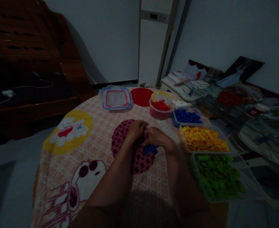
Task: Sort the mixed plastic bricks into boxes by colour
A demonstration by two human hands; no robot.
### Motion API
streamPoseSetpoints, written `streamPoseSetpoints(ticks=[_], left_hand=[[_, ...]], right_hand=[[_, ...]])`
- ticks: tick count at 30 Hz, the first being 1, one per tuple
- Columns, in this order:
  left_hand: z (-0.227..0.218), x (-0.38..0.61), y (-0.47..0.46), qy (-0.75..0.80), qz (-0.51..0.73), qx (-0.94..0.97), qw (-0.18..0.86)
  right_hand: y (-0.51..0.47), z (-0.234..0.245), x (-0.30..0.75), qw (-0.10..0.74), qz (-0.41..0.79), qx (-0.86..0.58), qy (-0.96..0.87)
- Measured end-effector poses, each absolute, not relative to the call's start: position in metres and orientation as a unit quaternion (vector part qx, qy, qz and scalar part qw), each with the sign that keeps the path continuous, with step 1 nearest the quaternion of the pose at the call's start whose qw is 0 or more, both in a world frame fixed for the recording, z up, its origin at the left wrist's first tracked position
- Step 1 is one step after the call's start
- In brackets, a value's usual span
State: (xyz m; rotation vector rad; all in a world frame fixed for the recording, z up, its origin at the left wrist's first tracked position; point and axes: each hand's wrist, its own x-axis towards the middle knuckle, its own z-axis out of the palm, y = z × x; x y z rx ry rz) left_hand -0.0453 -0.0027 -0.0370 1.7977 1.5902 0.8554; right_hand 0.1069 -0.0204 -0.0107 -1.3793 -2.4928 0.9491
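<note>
Both my hands meet over the middle of a table covered by a pink cartoon-print cloth (87,148). My left hand (136,129) has its fingers curled toward the right one. My right hand (156,138) is closed, and several small blue bricks (150,149) show beneath its fingers. What my left fingers pinch is hidden in the dim light. The hands touch at the fingertips.
Along the right stand clear tubs of green bricks (217,176), yellow bricks (203,138), blue bricks (187,116) and red bricks (160,107). A red lid (141,96) and a clear lid (116,98) lie at the far edge. A cluttered glass table (249,107) is at right.
</note>
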Motion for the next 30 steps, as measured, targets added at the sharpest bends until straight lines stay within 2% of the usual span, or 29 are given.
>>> streamPoseSetpoints(ticks=[4,9,11,14,18,20,23,30], left_hand=[[-0.037,-0.046,-0.003,0.598,0.314,0.679,0.287],[-0.038,-0.046,-0.003,0.591,0.321,0.683,0.285],[-0.039,-0.045,-0.003,0.588,0.323,0.684,0.286],[-0.040,-0.045,-0.003,0.593,0.325,0.679,0.286],[-0.041,-0.044,-0.003,0.592,0.331,0.673,0.296],[-0.042,-0.044,-0.003,0.591,0.332,0.671,0.300],[-0.042,-0.044,-0.003,0.592,0.331,0.671,0.300],[-0.044,-0.045,-0.003,0.591,0.334,0.669,0.302]], right_hand=[[-0.021,-0.013,0.106,0.089,0.334,-0.477,-0.808],[-0.024,-0.004,0.107,0.160,0.444,-0.516,-0.715],[-0.021,-0.002,0.112,0.235,0.488,-0.536,-0.648],[-0.012,-0.002,0.125,0.396,0.493,-0.550,-0.546],[0.003,-0.005,0.152,0.622,0.401,-0.542,-0.399],[0.009,-0.008,0.165,0.692,0.346,-0.534,-0.341],[0.013,-0.010,0.178,0.722,0.302,-0.538,-0.313],[0.017,-0.013,0.182,0.711,0.276,-0.570,-0.306]])
